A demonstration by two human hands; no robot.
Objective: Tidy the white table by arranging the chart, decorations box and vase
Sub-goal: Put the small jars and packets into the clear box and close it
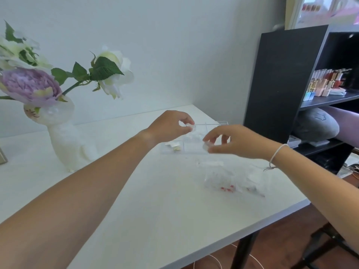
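A clear decorations box [194, 148] with several compartments lies open on the white table [155, 210] near its far right corner. My left hand [171, 125] hovers over the box and pinches a small clear piece between thumb and fingers. My right hand [231, 140] is just right of it, pinching another small clear round piece above the box's front edge. A white animal-shaped vase [68, 140] with purple and white flowers stands at the left. No chart is in view, except perhaps a frame corner [3, 156] at the left edge.
Clear plastic bags [233, 179] with small red bits lie on the table in front of the box. A black shelf unit [303, 84] holding small bottles and boxes stands right of the table. The wall runs close behind.
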